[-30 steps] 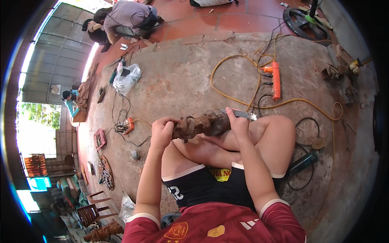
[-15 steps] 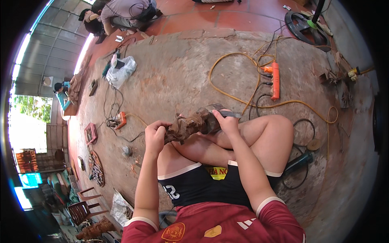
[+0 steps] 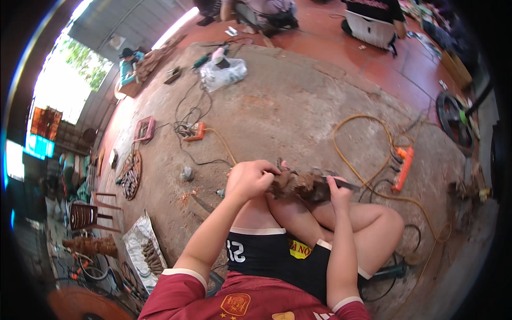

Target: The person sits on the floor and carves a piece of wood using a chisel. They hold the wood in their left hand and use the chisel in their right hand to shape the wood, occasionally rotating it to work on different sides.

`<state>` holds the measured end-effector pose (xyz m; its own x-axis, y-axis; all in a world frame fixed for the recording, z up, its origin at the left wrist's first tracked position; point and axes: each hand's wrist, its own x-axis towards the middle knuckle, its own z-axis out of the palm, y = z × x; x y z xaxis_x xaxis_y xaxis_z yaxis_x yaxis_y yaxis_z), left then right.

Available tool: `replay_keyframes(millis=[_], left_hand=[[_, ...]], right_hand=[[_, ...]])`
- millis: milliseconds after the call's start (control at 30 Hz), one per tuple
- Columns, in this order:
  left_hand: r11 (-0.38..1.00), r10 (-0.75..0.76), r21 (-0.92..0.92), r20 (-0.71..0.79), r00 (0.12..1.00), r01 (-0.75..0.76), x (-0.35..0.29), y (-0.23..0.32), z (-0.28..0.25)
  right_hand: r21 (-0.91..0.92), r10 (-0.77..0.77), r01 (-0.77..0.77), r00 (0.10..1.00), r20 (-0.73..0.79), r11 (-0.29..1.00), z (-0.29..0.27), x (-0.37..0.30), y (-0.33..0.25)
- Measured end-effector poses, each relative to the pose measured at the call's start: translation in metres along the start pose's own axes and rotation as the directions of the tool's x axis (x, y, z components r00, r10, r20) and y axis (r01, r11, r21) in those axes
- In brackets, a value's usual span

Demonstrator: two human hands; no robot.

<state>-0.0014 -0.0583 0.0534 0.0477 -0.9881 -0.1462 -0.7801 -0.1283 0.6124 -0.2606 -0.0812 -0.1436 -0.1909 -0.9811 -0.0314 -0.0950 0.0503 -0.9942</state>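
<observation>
A brown carved piece of wood point(image 3: 298, 184), its surface full of folds and knobs, lies across above my crossed legs. My left hand point(image 3: 250, 178) is closed on its left end, with the fingers bent over the top. At the other end my right hand point(image 3: 340, 193) pinches a thin, flat, dark grey strip-like tool point(image 3: 349, 185). I cannot tell whether it is a file or a blade. Part of this tool is hidden by my fingers, and its inner end reaches the wood's right end.
An orange power strip point(image 3: 404, 169) with a yellow cord point(image 3: 341, 152) lies to the right. Ahead are an orange socket box point(image 3: 195, 132) and a white plastic bag point(image 3: 226, 77). A white sack point(image 3: 149, 242) with carved pieces lies left, near a brown chair point(image 3: 85, 216). Other people sit farther off.
The view has swung left, so the surroundings sit farther right in the picture. My left hand has turned further over the wood's end; my right hand still holds the strip-like tool.
</observation>
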Motion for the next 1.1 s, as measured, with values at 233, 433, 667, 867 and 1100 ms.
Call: replay_keyframes(millis=[233,433,667,867,1100], left_hand=[[0.962,0.088,-0.257,-0.021,0.996,-0.09,-0.001,-0.003,0.0],[0.952,0.132,-0.278,0.006,0.991,-0.125,0.013,-0.009,0.005],[0.959,0.092,-0.275,0.071,0.993,-0.069,0.029,-0.004,0.002],[0.967,0.105,-0.242,0.097,0.99,-0.079,0.034,-0.008,-0.006],[0.967,0.109,-0.243,0.127,0.986,-0.075,0.042,-0.01,-0.003]], right_hand=[[0.0,0.072,-0.072,0.997,0.026,0.997,-0.004,0.0,-0.005],[-0.054,0.029,-0.025,0.997,0.07,0.998,-0.011,0.002,0.006],[-0.119,-0.016,0.019,0.999,0.028,0.993,-0.012,0.002,0.001],[-0.031,0.006,-0.007,0.999,-0.036,1.0,-0.003,-0.005,-0.007],[-0.014,-0.009,0.008,0.996,-0.088,1.0,-0.002,-0.006,0.006]])
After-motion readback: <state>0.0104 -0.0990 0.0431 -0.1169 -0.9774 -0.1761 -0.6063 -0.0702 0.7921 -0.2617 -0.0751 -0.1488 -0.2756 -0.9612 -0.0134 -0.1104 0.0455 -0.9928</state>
